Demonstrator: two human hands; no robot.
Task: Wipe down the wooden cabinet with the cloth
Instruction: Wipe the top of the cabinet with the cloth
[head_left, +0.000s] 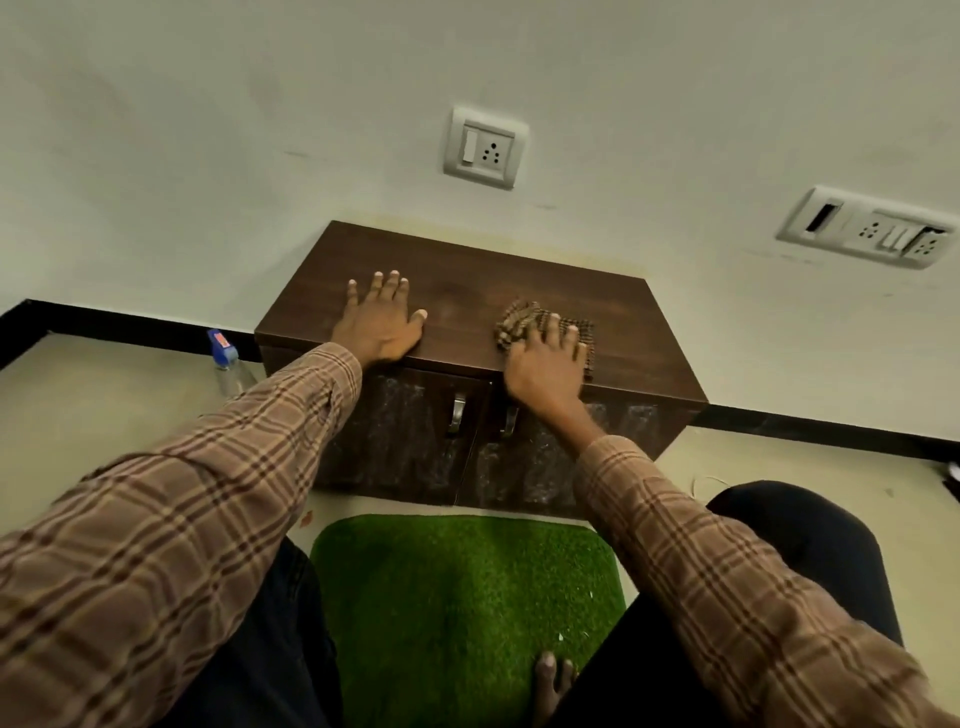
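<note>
Here the right hand (545, 364) presses the cloth (540, 325) under spread fingers on the cabinet (467, 296), left hand (382, 322) flat.

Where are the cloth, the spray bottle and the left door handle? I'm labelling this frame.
cloth (524, 315): head view, bare checked patch beyond the fingers.
spray bottle (224, 354): head view, blue spray head.
left door handle (457, 413): head view, middle of the metal pull.

A low dark wooden cabinet (467, 291) stands on the floor (104, 415) against the wall. A checked cloth (524, 319) lies on its top, under the right fingers (558, 332); the left fingers (384, 286) lie flat beside it.
</note>
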